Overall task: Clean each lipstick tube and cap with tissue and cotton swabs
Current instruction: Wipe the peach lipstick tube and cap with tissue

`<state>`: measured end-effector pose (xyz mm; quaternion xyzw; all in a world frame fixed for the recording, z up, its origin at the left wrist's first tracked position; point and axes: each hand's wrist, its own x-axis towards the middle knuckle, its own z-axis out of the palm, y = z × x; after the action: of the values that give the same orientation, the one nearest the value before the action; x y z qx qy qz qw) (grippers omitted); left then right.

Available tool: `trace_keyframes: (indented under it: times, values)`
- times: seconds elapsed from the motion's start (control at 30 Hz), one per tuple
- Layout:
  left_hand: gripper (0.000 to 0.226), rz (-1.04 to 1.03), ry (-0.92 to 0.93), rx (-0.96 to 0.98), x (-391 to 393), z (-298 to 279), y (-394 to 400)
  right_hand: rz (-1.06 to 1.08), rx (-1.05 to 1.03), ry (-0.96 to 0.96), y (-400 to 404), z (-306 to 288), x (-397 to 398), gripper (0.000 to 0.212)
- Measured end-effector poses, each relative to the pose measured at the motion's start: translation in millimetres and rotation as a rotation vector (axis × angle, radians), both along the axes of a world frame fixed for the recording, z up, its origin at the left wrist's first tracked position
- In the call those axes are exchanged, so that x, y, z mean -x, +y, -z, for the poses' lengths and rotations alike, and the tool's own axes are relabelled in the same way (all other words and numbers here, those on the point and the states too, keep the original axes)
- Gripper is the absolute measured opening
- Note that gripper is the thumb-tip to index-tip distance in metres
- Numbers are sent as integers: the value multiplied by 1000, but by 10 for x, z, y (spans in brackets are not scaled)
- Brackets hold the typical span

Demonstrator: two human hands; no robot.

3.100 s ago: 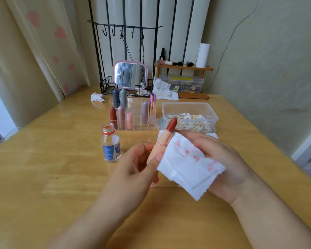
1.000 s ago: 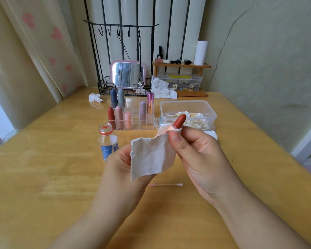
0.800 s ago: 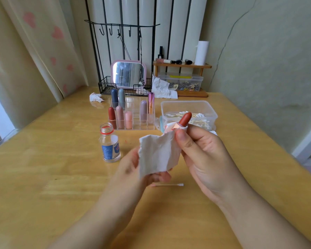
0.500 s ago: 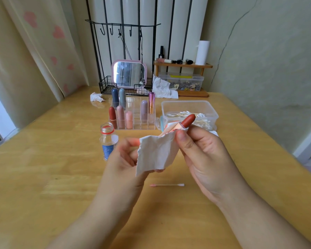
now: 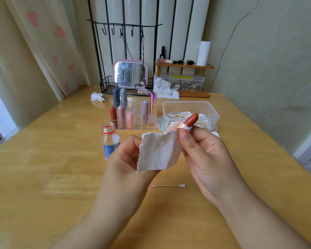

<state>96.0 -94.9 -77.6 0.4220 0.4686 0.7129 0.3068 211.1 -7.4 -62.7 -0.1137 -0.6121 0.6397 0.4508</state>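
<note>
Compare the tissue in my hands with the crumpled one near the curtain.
The held tissue is spread fairly flat; the far tissue is balled up. The held tissue is pinched by the left hand and right hand against the lipstick; the far tissue lies loose on the table. Both are white.

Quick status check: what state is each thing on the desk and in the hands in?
Lipstick: uncapped, bullet extended, held by right hand.
Tissue: pinched by both hands, left hand at its edge.
Bottle: upright, cap off.
Swab box: lidless.
Cotton swab: lying loose, one tip pink.
</note>
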Motion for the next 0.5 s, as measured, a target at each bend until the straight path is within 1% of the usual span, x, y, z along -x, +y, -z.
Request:
trace_keyframes:
  times: [0.03,0.07,0.17,0.2,0.27,0.37,0.43,0.5]
  values:
    - [54,-16,21,4,-2,2,-3,-2,9,3,0,-1,-1,24]
    - [53,-5,5,6,-6,10,5,-5,19,10,0,-9,-6,23]
    - [50,160,-223,38,-15,7,36,-6,10,16,-2,-28,-20,21]
    - [49,202,-250,49,-10,2,40,-7,2,12,-2,-28,-21,21]
    - [41,192,-174,54,5,12,43,-14,-1,9,-3,-21,-20,23]
    - [30,75,-105,-18,23,3,25,-22,-6,12,-10,-17,-13,26]
    - [29,33,-103,-73,18,9,26,-26,2,6,-9,-17,-11,27]
    - [33,60,-116,-76,6,10,30,-21,-5,5,0,-10,-8,29]
